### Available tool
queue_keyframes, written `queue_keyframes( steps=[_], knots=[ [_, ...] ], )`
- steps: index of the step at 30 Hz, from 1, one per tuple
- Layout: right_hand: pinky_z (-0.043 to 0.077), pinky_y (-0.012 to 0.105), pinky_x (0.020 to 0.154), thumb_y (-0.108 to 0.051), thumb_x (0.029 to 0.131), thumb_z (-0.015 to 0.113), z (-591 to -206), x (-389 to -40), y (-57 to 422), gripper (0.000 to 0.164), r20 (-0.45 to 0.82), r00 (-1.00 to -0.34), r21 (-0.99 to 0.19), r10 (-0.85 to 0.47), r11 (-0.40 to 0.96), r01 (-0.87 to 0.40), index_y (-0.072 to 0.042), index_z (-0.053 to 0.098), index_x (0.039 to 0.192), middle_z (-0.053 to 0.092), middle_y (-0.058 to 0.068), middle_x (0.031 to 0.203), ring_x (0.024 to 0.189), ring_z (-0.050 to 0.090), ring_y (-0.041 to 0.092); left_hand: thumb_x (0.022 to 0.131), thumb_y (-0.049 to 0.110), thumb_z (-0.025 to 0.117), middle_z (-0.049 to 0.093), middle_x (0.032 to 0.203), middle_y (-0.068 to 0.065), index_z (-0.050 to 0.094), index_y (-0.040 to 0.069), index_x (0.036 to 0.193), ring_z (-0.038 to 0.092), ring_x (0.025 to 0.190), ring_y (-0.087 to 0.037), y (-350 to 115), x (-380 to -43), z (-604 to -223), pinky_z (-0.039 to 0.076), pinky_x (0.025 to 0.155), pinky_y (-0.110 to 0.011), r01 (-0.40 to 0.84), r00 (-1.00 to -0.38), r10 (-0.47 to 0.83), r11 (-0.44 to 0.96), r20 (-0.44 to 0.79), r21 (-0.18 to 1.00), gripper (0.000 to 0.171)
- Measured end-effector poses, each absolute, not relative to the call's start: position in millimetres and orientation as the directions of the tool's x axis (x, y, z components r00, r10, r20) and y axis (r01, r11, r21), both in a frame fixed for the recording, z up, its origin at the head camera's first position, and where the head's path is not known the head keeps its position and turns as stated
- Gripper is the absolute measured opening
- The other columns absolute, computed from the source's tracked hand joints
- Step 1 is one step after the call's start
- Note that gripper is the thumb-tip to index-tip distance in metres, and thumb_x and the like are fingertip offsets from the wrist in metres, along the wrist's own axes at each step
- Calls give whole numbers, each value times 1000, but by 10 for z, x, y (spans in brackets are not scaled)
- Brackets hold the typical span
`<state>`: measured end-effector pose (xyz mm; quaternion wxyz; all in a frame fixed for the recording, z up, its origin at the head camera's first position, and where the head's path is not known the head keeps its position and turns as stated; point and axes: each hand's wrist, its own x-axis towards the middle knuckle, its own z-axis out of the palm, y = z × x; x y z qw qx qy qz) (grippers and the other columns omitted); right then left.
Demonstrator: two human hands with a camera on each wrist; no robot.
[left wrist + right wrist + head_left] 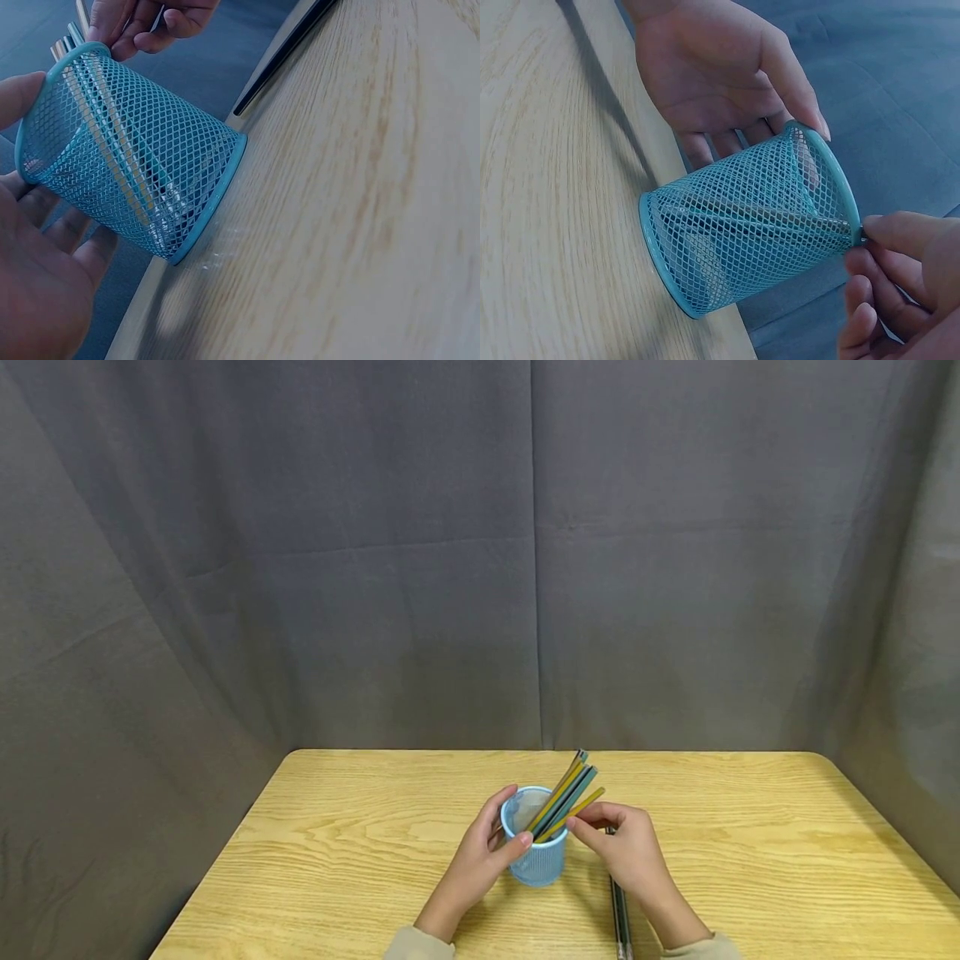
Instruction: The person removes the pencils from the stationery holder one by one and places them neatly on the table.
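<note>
- The left hand (480, 852) grasps the light-blue, round wire-mesh cup (537, 864) from its left side, the thumb at the near part of the rim and the other fingers spread around the left and far side.
- The right hand (630, 847) is at the right side of the cup's rim, thumb and forefinger pinching a slim yellow pencil (592, 798) whose lower part slants into the cup; its upper end sticks out beyond the fingertips, towards the right and far side.
- The cup is upright or nearly so, on the near half of the pale wood-grain tabletop (337, 843), a little right of the middle; whether its whole base touches the wood I cannot tell.
- Inside the cup, a bundle of slender green, yellow and dark pencils (573, 793) leans to the right and far side, the upper ends well above the rim. Through the mesh in the left wrist view, their lower parts run down to the base.
- To the right of the cup, at least two long dark pencils (620, 918) lie side by side on the tabletop, running from near to far; the right hand is above their far end and partly covers it.
- Beige sleeves (420, 943) show at both wrists, at the near side.
- A dark grey cloth curtain (405, 568) hangs behind the far edge of the tabletop and along its left and right sides.
</note>
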<state>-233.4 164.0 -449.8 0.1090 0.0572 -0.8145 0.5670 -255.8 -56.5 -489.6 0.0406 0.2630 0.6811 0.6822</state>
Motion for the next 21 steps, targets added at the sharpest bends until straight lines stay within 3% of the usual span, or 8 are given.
queue_keyframes(
  steps=[15, 21],
  knots=[
    [52, 26, 71, -16, 86, 78, -4468, -2334, 1676, 7, 256, -966, -909, 34, 347, -229, -10, 76, 84, 70, 1, 85, 82, 61, 17, 100, 14, 60, 41, 149, -20, 23, 5, 155, 40, 137, -35, -549, -2558, -4926, 32, 112, -52, 325, -859, 399, -60, 321, 944, 67],
    [53, 26, 71, -16, 87, 78, -4459, -2336, 1700, 7, 283, -959, -903, 28, 345, -256, -10, 76, 84, 70, 0, 86, 82, 61, 16, 99, 19, 61, 43, 148, -16, 26, 8, 155, 40, 137, -31, -548, -2546, -4901, 30, 114, -47, 321, -866, 389, -47, 313, 946, 67]
  ],
)
